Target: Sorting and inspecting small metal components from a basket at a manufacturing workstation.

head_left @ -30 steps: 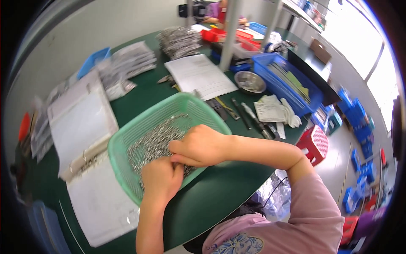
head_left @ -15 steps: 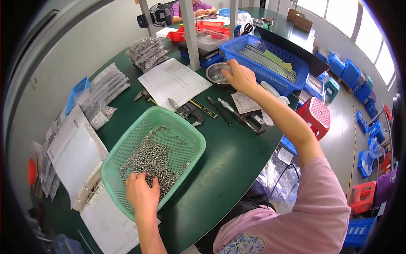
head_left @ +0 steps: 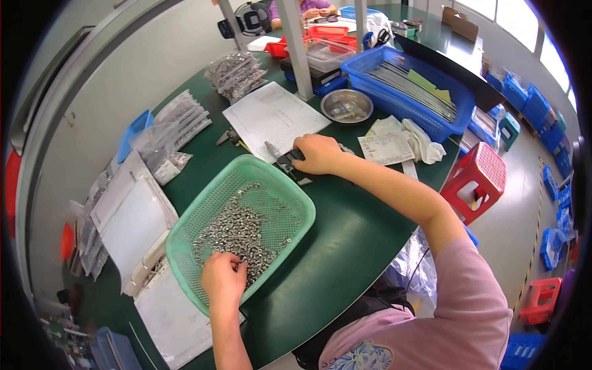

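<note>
A light green mesh basket (head_left: 302, 217) holds a heap of small shiny metal rings or nuts (head_left: 237, 225). My left hand (head_left: 223, 279) reaches into its near side, thumb and fingertips drawn together at the pieces; anything between them is too small to make out. Beyond the basket, my right hand (head_left: 317, 154) is closed around a dark digital caliper (head_left: 287, 158), covering much of it. Under my right wrist shows the end of a micrometer (head_left: 346, 149); the forearm hides the rest. Farther back stands a round steel bowl (head_left: 346, 106) with small clear packets inside.
A printed sheet (head_left: 271, 117) lies behind the caliper. On the right are a slip of paper (head_left: 386, 149), white gloves (head_left: 425, 142) and a blue basket (head_left: 453, 126) of thin rods. An open binder (head_left: 139, 216) and bagged parts (head_left: 179, 120) line the left. Someone sits across.
My right hand has come from the steel bowl back toward me and onto the caliper. The left hand stays in the basket, its fingers drawn closer together. The whole view has shifted slightly.
</note>
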### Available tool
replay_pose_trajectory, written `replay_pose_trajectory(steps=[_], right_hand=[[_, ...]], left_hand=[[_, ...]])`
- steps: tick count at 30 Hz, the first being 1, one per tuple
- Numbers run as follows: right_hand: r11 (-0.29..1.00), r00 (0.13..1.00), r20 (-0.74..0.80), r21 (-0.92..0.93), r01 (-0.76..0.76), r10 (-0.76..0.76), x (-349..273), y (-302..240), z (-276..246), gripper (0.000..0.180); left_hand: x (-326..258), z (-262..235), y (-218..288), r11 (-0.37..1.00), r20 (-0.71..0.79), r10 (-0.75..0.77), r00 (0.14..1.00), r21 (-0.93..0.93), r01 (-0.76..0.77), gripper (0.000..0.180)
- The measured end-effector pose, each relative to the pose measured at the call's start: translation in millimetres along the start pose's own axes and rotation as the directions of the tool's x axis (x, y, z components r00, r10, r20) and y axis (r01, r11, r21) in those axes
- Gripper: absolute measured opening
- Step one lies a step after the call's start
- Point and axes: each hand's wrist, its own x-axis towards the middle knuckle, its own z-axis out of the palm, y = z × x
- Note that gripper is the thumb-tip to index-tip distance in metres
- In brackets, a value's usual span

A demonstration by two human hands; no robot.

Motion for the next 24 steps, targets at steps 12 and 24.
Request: replay_pose_trajectory(steps=[12,24], right_hand=[[0.994,0.983,0.150,0.021,0.105,-0.107,120,-80,31,0.036],[0.851,0.977,0.211,-0.516,0.096,0.017,178,-118,60,0.043]], left_hand=[[0,7,-13,0.992,-0.073,0.121,0.990,-0.036,-0.124,0.012],[-1,14,15,0.995,-0.022,0.046,0.999,0.093,-0.044,0.009]])
